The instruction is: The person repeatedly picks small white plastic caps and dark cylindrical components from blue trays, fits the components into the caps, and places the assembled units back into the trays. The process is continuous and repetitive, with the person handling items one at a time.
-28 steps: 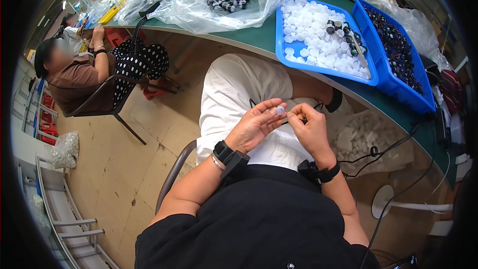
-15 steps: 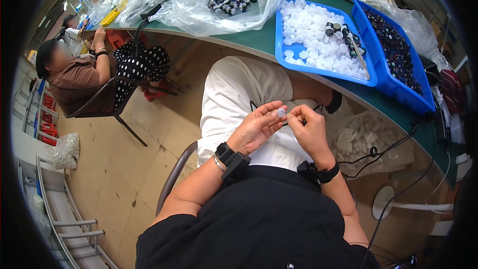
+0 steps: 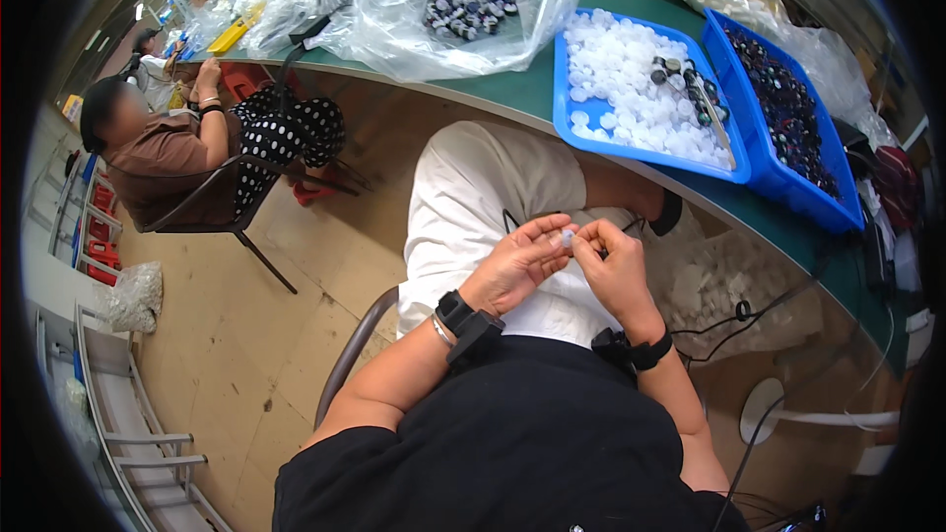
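Note:
Above my lap, my left hand (image 3: 514, 264) holds a small translucent white plastic cap (image 3: 568, 237) between thumb and fingertips, its palm turned up. My right hand (image 3: 613, 261) meets it from the right, with thumb and forefinger pinched together at the cap's edge. Whatever those right fingertips grip is hidden behind them. On the green table ahead, a shallow blue tray (image 3: 560, 99) bears a heap of similar white caps (image 3: 631, 89). Several dark round pieces and a metal tweezer-like tool (image 3: 711, 110) lie on the heap's right side.
A deeper blue bin (image 3: 788, 175) of small dark parts stands right of the tray. A clear plastic bag (image 3: 379, 25) holds black-and-white pieces. Black cables (image 3: 754, 310) hang at my right, near a bag of white parts (image 3: 729, 281). A seated co-worker (image 3: 163, 158) is at left.
My hands have drawn closer together, and the right fingertips now cover more of the cap. The whole view has shifted slightly.

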